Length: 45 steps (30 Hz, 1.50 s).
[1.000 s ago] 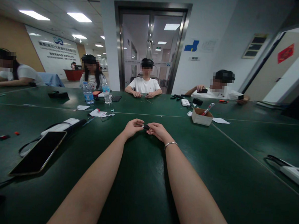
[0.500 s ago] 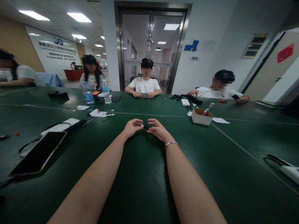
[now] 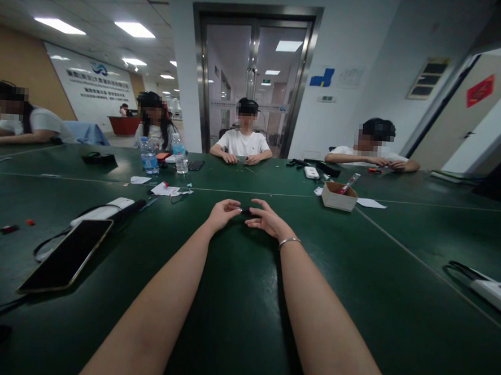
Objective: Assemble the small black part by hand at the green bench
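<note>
In the head view my left hand (image 3: 224, 215) pinches a small dark object (image 3: 245, 211) with a shiny end by the fingertips, too small to name. It is held over the green table (image 3: 235, 300), between my two hands. My right hand (image 3: 269, 218), a silver bangle on its wrist, is at the object's right end with thumb and fingers spread apart. Whether a right fingertip touches the object is hard to make out.
Left of my arms lie a phone (image 3: 66, 255) and a white device (image 3: 105, 211) with a black strap. Ahead stand water bottles (image 3: 149, 160), paper scraps (image 3: 165, 189) and a small open box (image 3: 339, 197). Another white device (image 3: 496, 290) lies far right. Several people sit across the table.
My right thumb and fingers have spread a little wider at the dark object. My left hand keeps its pinch. The person at the far right has brought both hands together.
</note>
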{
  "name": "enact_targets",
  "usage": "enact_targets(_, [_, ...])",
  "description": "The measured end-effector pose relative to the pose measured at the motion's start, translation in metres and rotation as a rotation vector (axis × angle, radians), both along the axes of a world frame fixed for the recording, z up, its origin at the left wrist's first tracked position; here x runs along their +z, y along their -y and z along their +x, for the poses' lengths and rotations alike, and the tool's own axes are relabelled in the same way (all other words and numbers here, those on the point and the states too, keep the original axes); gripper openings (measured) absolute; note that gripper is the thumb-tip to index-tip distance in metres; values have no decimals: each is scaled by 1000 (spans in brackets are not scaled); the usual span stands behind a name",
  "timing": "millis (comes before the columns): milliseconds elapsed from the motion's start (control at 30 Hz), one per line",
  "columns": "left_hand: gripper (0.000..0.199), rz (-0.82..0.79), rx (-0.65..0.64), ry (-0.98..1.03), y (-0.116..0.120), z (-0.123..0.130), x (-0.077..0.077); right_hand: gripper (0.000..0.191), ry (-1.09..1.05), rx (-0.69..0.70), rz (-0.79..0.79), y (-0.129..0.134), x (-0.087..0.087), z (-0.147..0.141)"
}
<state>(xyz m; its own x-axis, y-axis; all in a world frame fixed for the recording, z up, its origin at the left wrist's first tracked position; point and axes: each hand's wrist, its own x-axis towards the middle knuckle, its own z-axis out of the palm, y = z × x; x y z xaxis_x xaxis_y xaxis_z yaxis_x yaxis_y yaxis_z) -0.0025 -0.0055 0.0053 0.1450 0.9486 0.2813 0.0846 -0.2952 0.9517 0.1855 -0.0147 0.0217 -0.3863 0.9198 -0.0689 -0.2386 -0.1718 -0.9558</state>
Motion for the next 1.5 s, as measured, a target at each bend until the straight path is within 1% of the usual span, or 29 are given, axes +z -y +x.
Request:
enact_targets(33, [35,-2,1,-6,1,0,1,29,28,-3,-11,-1,-1,-2])
enact_targets(67, [35,-3,1,-9,1,0,1,23,59,-10,-16,-3,-1,-3])
enact_targets(133, [36,-5,-1,-12,2,0,2,21,119,-25,-10,-4,-2,-7])
enact_targets(200, [36,-11,-1,-11,2,0,2,14,124,-6,28,-4,-2,-7])
enact_targets(233, [36,-16,1,-7,2,-1,2,19,99,7,52,-3,-2,-5])
enact_targets(300, [36,-25,9,2,0,-1,1,43,16,20,82,0,0,-2])
enact_targets(333, [36,-27,15,8,0,-2,0,52,-20,15,78,1,0,0])
enact_targets(367, [36,-27,16,10,-1,-2,0,55,-38,5,61,2,1,1])
enact_targets(400, [37,-27,14,8,-1,-1,-1,53,-36,-6,37,2,1,1])
enact_targets(433, [37,-26,13,4,-2,-1,-1,46,-19,-17,16,1,1,0])
enact_targets(533, [37,-25,3,3,-1,1,-2,20,74,-67,-8,-3,-1,-7])
enact_targets(600, [38,-27,-5,13,-1,1,-1,17,147,-90,0,-4,-2,-10])
enact_targets(667, [38,-33,-6,25,-1,1,0,16,161,-69,42,-4,-3,-9])
enact_targets(700, [37,-35,1,30,-1,0,0,25,137,-49,75,-3,-3,-8])
enact_targets(767, [37,-39,18,35,-2,-1,-1,50,58,-25,119,-2,-4,-3])
enact_targets(800, [37,-39,24,35,-3,-2,-1,58,25,-25,119,-1,-4,-1])
enact_targets(833, [37,-39,25,34,-4,-2,-2,61,8,-31,102,-1,-4,0])
enact_targets(867, [38,-37,21,30,-5,-3,-2,59,7,-41,74,-2,-5,0])
enact_targets(967, [39,-31,13,22,-5,-2,-3,32,49,-61,18,-6,-6,-4])
enact_targets(1000, [38,-30,12,21,-5,-2,-3,25,72,-66,12,-7,-6,-6])
enact_targets(1033, [37,-31,12,20,-5,-1,-3,22,98,-71,11,-7,-6,-8])
enact_targets(1100, [36,-30,18,16,-4,-1,-2,20,134,-74,25,-6,-5,-9])
enact_targets(1133, [36,-29,23,13,-4,-1,-3,17,131,-70,41,-5,-4,-8])
enact_targets(1167, [35,-28,29,10,-5,-2,-3,19,112,-63,61,-3,-3,-7])
enact_targets(1267, [36,-33,40,8,-7,-3,-5,46,20,-48,93,1,-1,-3])
enact_targets(1300, [36,-34,37,7,-8,-4,-5,50,5,-50,81,1,-1,-2])
enact_targets(1333, [36,-32,34,3,-8,-4,-6,50,6,-55,59,0,-1,-2])
enact_targets(1400, [36,-19,26,-8,-8,-4,-6,41,25,-68,16,-2,-2,-4])
enact_targets(1500, [37,-9,24,-10,-7,-3,-6,18,65,-84,2,-5,-3,-8])
